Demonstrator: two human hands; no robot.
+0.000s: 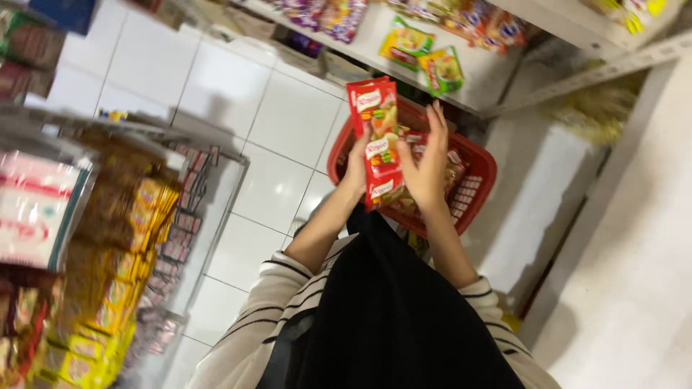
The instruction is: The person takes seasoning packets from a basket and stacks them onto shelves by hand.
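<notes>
A strip of red sachets (379, 140) with pictures of food hangs upright between both hands. My left hand (355, 167) grips its left edge from behind. My right hand (426, 162) holds its right edge, fingers spread upward. Directly beneath them sits a red plastic shopping basket (477, 164) on the white tiled floor, with several packets inside.
A white shelf (476, 86) at the top carries green, yellow and orange snack packets (422, 54). On the left stands a rack (209, 209) full of yellow and brown packets (122, 238). White tiled floor (274, 130) runs between them. A white wall lies to the right.
</notes>
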